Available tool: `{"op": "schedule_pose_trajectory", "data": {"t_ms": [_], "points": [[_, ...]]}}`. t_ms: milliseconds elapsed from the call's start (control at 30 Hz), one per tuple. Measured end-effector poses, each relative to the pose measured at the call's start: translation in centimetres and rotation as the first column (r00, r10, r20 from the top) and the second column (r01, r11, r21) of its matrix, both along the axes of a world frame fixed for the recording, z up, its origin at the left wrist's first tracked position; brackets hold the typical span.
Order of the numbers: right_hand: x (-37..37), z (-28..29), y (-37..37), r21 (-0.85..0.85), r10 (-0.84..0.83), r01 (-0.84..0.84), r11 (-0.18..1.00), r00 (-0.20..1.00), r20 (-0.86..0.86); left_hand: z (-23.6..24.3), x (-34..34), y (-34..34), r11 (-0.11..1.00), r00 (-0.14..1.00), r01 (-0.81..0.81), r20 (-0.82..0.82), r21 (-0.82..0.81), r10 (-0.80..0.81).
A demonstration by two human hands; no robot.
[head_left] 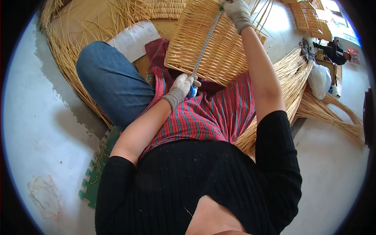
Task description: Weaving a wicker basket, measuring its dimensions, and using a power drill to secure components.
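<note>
A woven wicker panel (231, 47), golden brown, lies tilted across my lap; whether it is the side of a basket cannot be made out. A tape measure's pale blade (206, 41) runs straight across the weave from the near edge to the far edge. My left hand (182, 86), in a whitish work glove, is closed round the blue case (192, 92) at the near edge. At the far edge my gloved right hand (237, 13) pinches the blade's end against the wicker; its fingertips are partly cut off by the frame.
Loose wicker strands (66, 66) spread at the left, with large bundles (291, 74) at the right. A white paper sheet (135, 39) lies beyond my knee. Woven baskets (307, 17) stand far right, near a plastic bag (320, 81) and another person (335, 53). A green foam mat (94, 184) lies left.
</note>
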State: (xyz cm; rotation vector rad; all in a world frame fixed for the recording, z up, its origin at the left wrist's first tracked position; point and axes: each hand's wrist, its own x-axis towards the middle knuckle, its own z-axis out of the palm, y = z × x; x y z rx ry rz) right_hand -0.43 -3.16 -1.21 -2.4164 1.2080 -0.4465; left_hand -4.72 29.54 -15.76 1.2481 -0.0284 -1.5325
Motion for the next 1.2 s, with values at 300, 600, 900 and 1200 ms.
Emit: {"op": "schedule_pose_trajectory", "data": {"t_ms": [300, 600, 900, 1200], "points": [[0.6, -1.3, -1.4, 0.038, -0.042, 0.043, 0.998, 0.999, -0.017, -0.1, -0.1, -0.1, 0.997, 0.992, 0.076, 0.099, -0.011, -0.074], [0.2, -2.2, -3.5, 0.132, -0.004, 0.000, 0.991, 1.000, 0.029, 0.2, 0.0, -0.2, 0.996, 0.986, 0.093, 0.140, 0.010, -0.093], [0.4, -1.6, -6.1, 0.441, 0.017, -0.024, 0.897, 1.000, 0.019, 0.2, -0.2, -0.2, 0.997, 0.988, 0.073, 0.132, 0.018, -0.074], [0.3, -1.6, -7.8, 0.571, 0.156, -0.158, 0.805, 0.986, 0.052, 0.2, -0.2, -0.2, 0.997, 0.986, 0.078, 0.144, 0.026, -0.081]]}}
